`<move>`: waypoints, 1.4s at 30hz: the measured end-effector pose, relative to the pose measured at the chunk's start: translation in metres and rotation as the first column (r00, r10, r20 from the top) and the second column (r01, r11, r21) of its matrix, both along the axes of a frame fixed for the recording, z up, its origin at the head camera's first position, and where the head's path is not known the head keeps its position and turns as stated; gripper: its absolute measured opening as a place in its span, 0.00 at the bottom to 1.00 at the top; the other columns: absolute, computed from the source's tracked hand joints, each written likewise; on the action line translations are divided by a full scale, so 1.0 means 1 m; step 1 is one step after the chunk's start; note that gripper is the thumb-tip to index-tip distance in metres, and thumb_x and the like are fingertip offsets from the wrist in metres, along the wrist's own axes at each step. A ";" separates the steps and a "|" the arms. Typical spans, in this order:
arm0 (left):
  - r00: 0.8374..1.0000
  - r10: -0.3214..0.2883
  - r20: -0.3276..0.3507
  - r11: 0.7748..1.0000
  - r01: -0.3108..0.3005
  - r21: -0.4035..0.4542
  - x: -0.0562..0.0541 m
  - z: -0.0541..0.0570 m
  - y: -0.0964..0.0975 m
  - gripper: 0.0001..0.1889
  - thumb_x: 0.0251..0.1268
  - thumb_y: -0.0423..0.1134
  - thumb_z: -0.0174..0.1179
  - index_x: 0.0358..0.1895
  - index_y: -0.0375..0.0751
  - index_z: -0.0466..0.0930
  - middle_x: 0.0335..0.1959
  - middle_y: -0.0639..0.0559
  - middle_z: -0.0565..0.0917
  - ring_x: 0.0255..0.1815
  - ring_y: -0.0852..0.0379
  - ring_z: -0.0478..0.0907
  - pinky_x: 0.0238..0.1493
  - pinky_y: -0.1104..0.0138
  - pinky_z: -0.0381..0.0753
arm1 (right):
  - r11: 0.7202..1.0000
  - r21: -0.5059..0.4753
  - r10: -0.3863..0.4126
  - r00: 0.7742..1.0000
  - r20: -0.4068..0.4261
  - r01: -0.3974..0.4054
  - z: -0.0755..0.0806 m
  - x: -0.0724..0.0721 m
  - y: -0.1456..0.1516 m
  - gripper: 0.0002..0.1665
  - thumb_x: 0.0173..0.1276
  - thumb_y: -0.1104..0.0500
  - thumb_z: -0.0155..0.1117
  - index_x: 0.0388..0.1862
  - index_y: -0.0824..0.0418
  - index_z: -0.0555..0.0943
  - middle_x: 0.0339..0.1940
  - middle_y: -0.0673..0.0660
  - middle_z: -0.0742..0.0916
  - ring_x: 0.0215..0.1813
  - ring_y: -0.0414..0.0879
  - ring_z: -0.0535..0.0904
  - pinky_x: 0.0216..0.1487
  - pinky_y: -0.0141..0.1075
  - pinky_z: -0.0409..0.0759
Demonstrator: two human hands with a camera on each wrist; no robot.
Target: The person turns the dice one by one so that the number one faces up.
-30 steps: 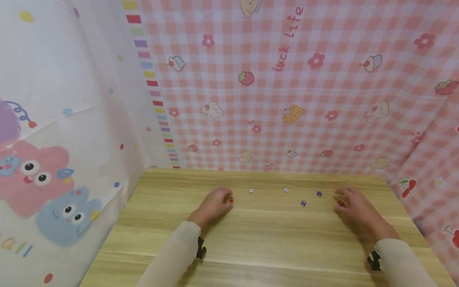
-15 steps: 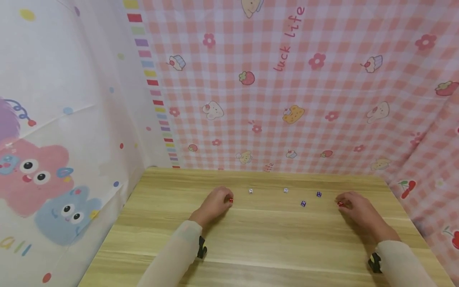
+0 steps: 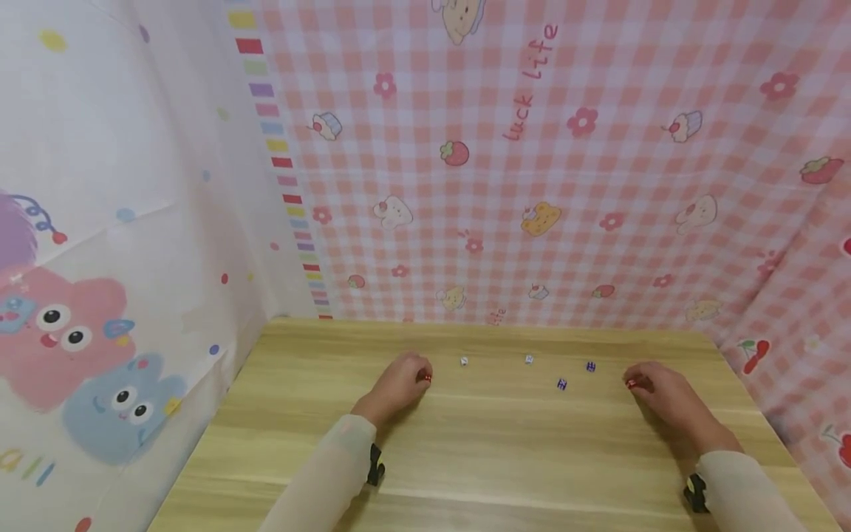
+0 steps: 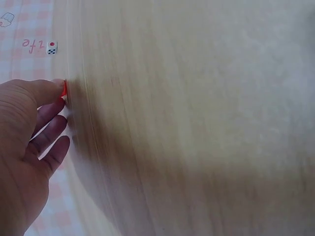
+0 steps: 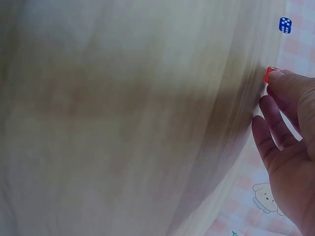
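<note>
My left hand [image 3: 400, 384] pinches a red die [image 4: 64, 89] between thumb and index finger, close over the wooden table. Its other fingers spread loosely below in the left wrist view. On the right side of the table, my right hand [image 3: 665, 395] pinches another red die [image 5: 269, 74] the same way, with thumb and index finger. Nearest the left hand lies a white die [image 3: 464, 361], showing one red pip in the left wrist view. A blue die [image 3: 591, 366] is the closest one to the right hand. Fingers partly cover both red dice.
A second white die [image 3: 529, 360] and a second blue die [image 3: 561, 384] lie between the hands on the wooden table [image 3: 465, 458]. Behind the table hangs a pink checked cloth [image 3: 492, 185]; a white cartoon-printed cloth [image 3: 166, 266] hangs at the left.
The right-hand fingers have closed from around their red die to a pinch on it. The left-hand fingers have tightened round theirs. The white and blue dice lie where they were.
</note>
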State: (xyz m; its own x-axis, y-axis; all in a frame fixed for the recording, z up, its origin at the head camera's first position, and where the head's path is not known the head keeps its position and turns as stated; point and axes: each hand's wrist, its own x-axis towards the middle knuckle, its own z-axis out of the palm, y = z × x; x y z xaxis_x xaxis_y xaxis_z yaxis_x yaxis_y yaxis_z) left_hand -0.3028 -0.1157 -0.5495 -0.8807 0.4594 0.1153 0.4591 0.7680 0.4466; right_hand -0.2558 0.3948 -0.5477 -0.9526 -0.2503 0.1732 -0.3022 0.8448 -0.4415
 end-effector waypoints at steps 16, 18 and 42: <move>1.000 0.000 -0.009 1.000 0.000 -0.025 0.001 -0.001 -0.002 0.03 0.64 0.32 0.70 0.37 0.43 0.86 0.35 0.54 0.82 0.39 0.58 0.75 0.45 0.62 0.80 | 0.998 0.058 -0.018 0.998 -0.056 0.021 0.000 0.001 -0.004 0.06 0.64 0.68 0.72 0.39 0.61 0.87 0.38 0.55 0.89 0.42 0.49 0.84 0.43 0.47 0.82; 1.000 0.000 -0.014 1.000 -0.001 -0.028 0.001 0.000 -0.002 0.03 0.64 0.32 0.70 0.37 0.44 0.86 0.34 0.55 0.82 0.39 0.59 0.75 0.45 0.63 0.79 | 0.998 0.055 -0.016 0.997 -0.069 0.020 0.000 0.001 -0.004 0.06 0.64 0.67 0.72 0.39 0.60 0.87 0.38 0.55 0.89 0.42 0.50 0.84 0.43 0.48 0.82; 1.000 -0.005 -0.012 1.000 0.005 -0.011 -0.001 -0.001 0.001 0.04 0.64 0.32 0.70 0.36 0.45 0.86 0.35 0.54 0.82 0.39 0.58 0.76 0.44 0.63 0.80 | 0.992 0.123 0.030 0.997 -0.070 -0.022 -0.001 -0.002 -0.006 0.09 0.62 0.71 0.69 0.39 0.62 0.82 0.36 0.54 0.82 0.37 0.45 0.79 0.38 0.42 0.80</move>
